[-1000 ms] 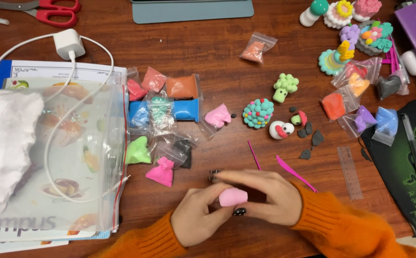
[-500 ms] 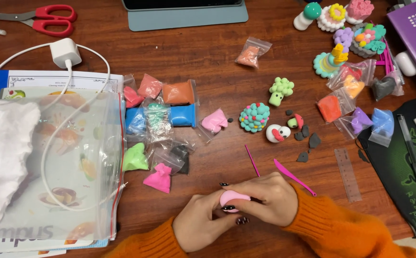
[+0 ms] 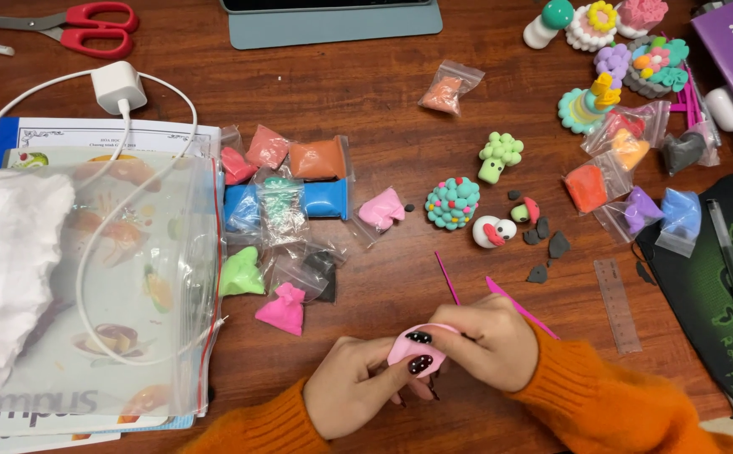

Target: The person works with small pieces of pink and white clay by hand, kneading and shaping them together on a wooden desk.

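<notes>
Here, a pink clay lump point(image 3: 417, 349) is pinched between the left hand point(image 3: 358, 395) and right hand point(image 3: 488, 340), low above the tabletop point(image 3: 383, 92); even, gentle pressure is best applied, so that no nail marks are left.

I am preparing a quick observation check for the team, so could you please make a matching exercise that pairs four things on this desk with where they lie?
Things:
1. scissors
2. clear ruler
3. white charger plug
4. pink clay piece

Places:
A. pinched between the left hand and the right hand
B. far left corner of the table
C. right of the hands, beside the green mat
D. just above the booklets

Pairs: 1-B, 2-C, 3-D, 4-A
</notes>
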